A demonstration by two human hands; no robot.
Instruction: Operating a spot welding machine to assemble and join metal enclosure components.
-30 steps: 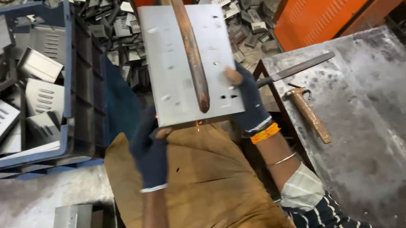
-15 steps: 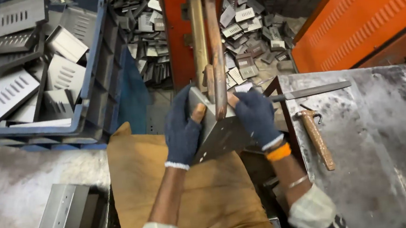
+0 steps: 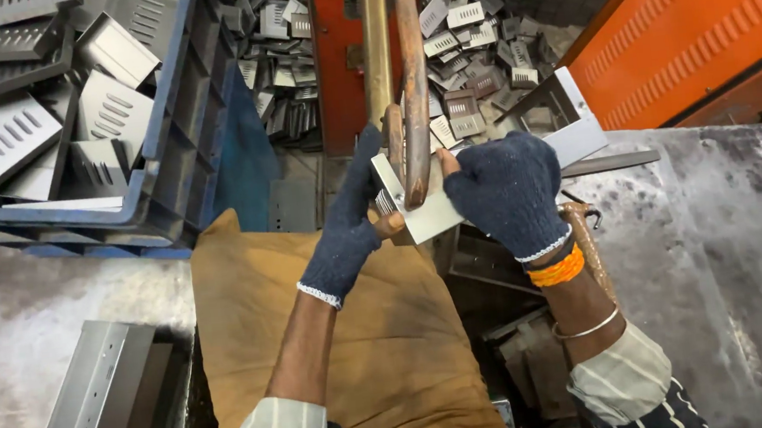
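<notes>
I've got both hands, L (image 3: 345,232) & R (image 3: 502,194), in tight grip on bracket (image 3: 429,218), steadying it betw. rods (image 3: 397,99).

Even, soft light from above, moderately bright. Dull glare on steel table (image 3: 739,299) at 4 o'clock. Deep shadow under bench at 6. Centre sharp; wide-angle bending at edges, slight softness at 12.

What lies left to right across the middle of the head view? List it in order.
Blue plastic crate of louvred grey metal plates → left hand in dark knit glove → bent grey sheet-metal piece held at the rusty rods → right hand in dark knit glove → orange corrugated metal panel.
</notes>
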